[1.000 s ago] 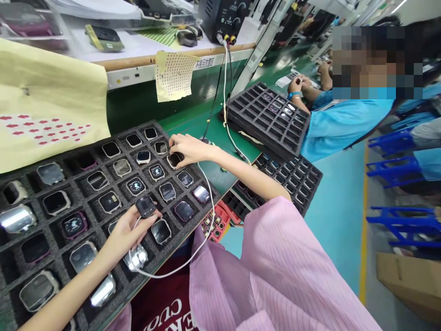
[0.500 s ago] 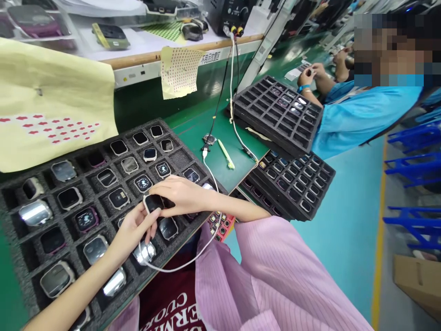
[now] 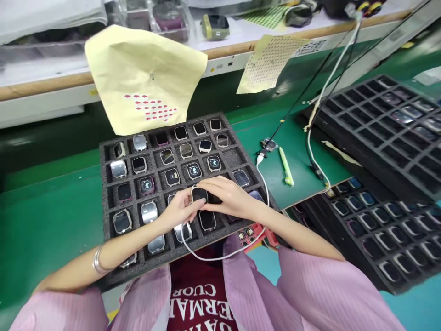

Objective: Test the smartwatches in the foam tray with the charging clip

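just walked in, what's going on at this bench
The person's left hand and right hand hold a square watch between them, over a dark foam tray. More watches lie in its compartments, a few with lit faces. A white cable loops from by the left hand to the tray's right, near a pale green pen-like tool.

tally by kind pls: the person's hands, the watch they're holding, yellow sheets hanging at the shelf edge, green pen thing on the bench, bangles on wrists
Hands: 2, left hand and right hand
Held watch: 1
Yellow sheets: 2
Green pen-like tool: 1
Silver bangle: 1
Total: 7
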Demonstrator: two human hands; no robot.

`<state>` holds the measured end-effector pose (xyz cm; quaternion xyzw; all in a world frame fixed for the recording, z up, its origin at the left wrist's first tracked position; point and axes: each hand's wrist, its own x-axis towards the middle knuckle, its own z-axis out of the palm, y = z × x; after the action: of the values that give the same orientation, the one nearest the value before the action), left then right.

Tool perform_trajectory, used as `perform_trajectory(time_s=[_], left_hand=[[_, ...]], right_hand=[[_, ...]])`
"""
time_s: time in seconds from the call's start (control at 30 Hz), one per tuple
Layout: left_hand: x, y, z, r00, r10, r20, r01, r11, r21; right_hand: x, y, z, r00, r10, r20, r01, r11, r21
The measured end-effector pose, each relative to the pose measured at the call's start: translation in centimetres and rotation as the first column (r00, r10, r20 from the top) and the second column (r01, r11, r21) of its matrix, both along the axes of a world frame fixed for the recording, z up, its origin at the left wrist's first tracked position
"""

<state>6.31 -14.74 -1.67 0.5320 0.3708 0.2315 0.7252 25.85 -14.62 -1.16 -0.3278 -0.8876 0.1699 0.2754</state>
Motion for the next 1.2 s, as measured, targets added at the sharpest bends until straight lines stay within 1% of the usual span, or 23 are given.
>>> perform_trajectory(time_s=[0.2,0.33,0.43,0.57,0.7,0.9,1.2], left_hand=[[-0.2,-0.1,-0.1,1.0,-0.018,0.009,0.018,1.0,0.023],[-0.2,-0.1,-0.3,1.0,-0.011,0.018,0.011,1.0,0.027],[-0.1,0.0,-0.2,0.999,-0.015,0.034,0.015,1.0,0.018],[-0.1,0.0,-0.2,0.999,-0.023,0.044,0.021,0.999,0.04],[-0.1,0.0,-0.6,0.999,-0.032,0.041,0.029,0.997,0.071],[-0.2,-0.1,-0.8,0.999,-0.041,0.024,0.04,0.997,0.073],[0.0,-0.2,-0.5,0.998,-0.047,0.03,0.045,0.996,0.073]], right_hand=[[-0.2,-0.2,0.2,1.0,0.004,0.009,-0.004,1.0,0.017],[-0.4,-0.4,-0.3,0.998,-0.015,-0.066,0.013,0.999,-0.033],[-0.4,-0.5,-0.6,0.99,-0.01,-0.142,-0.002,0.997,-0.083],[-0.4,-0.5,-0.8,0.982,-0.005,-0.19,-0.015,0.995,-0.102],[-0.4,-0.5,-0.9,0.981,-0.014,-0.195,-0.007,0.995,-0.104],[-0.3,-0.6,-0.8,0.982,-0.019,-0.189,0.0,0.995,-0.102],[-0.1,-0.9,-0.9,0.982,-0.031,-0.184,0.012,0.994,-0.105]])
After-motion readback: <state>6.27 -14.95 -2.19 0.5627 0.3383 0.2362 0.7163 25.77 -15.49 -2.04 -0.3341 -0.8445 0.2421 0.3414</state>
